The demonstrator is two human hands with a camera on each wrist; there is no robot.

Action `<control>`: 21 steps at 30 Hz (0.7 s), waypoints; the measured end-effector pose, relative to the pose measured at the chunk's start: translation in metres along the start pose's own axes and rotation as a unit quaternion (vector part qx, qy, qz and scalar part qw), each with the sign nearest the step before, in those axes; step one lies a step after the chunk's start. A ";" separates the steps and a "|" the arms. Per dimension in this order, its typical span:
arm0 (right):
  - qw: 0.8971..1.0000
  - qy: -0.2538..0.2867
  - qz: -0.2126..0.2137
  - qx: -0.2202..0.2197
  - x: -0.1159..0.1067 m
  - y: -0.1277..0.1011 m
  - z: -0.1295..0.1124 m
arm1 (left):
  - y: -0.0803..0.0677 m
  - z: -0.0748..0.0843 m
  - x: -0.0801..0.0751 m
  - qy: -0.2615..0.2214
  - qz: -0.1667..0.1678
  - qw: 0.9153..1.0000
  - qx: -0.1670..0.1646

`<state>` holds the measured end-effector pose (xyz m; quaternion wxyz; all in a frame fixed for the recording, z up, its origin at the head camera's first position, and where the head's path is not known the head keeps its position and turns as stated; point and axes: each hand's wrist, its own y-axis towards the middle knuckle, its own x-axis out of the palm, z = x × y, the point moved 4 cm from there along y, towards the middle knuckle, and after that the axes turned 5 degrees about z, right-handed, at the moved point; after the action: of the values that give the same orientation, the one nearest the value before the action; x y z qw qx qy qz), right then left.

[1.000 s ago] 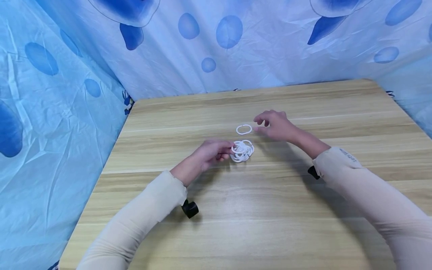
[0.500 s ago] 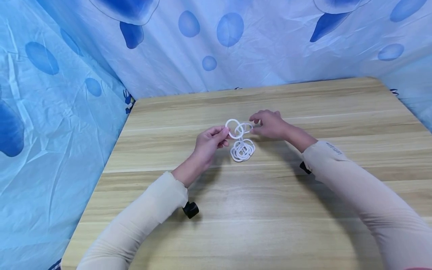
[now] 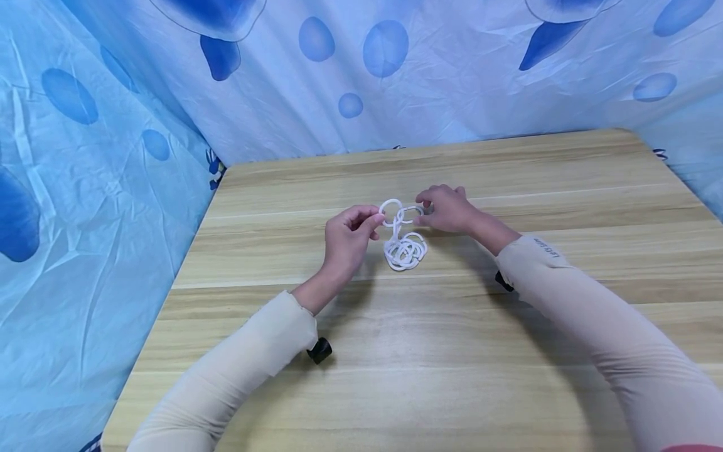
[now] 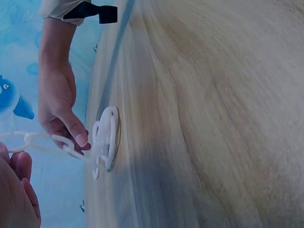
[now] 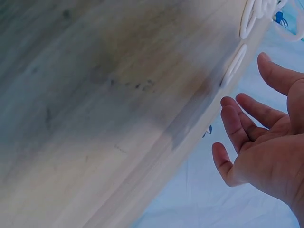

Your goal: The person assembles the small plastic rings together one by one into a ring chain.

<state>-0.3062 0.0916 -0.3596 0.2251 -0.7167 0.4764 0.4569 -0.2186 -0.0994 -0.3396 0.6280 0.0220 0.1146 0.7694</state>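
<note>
Wooden table [image 3: 452, 351], blue patterned cloth [image 3: 113, 157] hung behind and at 9 o'clock.

Left hand [image 3: 346, 238] raised just off the table, thumb and forefinger pinching a white ring [image 3: 390, 211]. Right hand [image 3: 449, 209] at 3 o'clock of it, thumb and forefinger pinching a second ring [image 3: 412, 213]. The two rings overlap between the hands; whether they are already linked cannot be told.

From the held rings a short run of chain drops to a pile of rings [image 3: 405, 251] on the table, at 6 o'clock of the hands. The left wrist view shows the pile [image 4: 107, 142] flat on the wood, with the right hand's fingers [image 4: 76, 135] clamped on the link above it.

Step in hand, as judged: joining a loose ring onto the chain's end.

Next move likely calls for lining the ring's gap up with the end link and pressing it through, left hand holding the chain steady. Small parts, fine pinch; slipping is the risk.
</note>
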 end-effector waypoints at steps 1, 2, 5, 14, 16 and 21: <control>1.000 -0.004 0.000 -0.001 0.001 0.000 0.000 | 0.000 0.000 0.000 0.000 0.002 1.000 0.001; 1.000 -0.008 0.002 -0.003 0.001 0.001 0.000 | 0.000 0.000 0.000 -0.005 0.002 1.000 0.000; 1.000 -0.025 0.006 -0.008 0.004 0.003 -0.001 | 0.000 -0.001 0.000 -0.032 -0.002 0.999 -0.014; 0.995 -0.096 0.023 0.011 0.014 0.009 -0.007 | 0.001 -0.008 -0.004 -0.075 0.005 0.992 -0.100; 0.993 -0.111 0.025 0.023 0.016 0.010 -0.008 | 0.002 -0.008 -0.004 -0.079 0.006 0.991 -0.106; 0.987 -0.156 0.030 0.037 0.022 0.013 -0.015 | 0.002 -0.010 -0.005 -0.087 0.007 0.990 -0.114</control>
<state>-0.3078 0.0638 -0.3702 0.3096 -0.6132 0.4729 0.5518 -0.2207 -0.1062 -0.3480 0.6287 0.0178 -0.0291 0.7769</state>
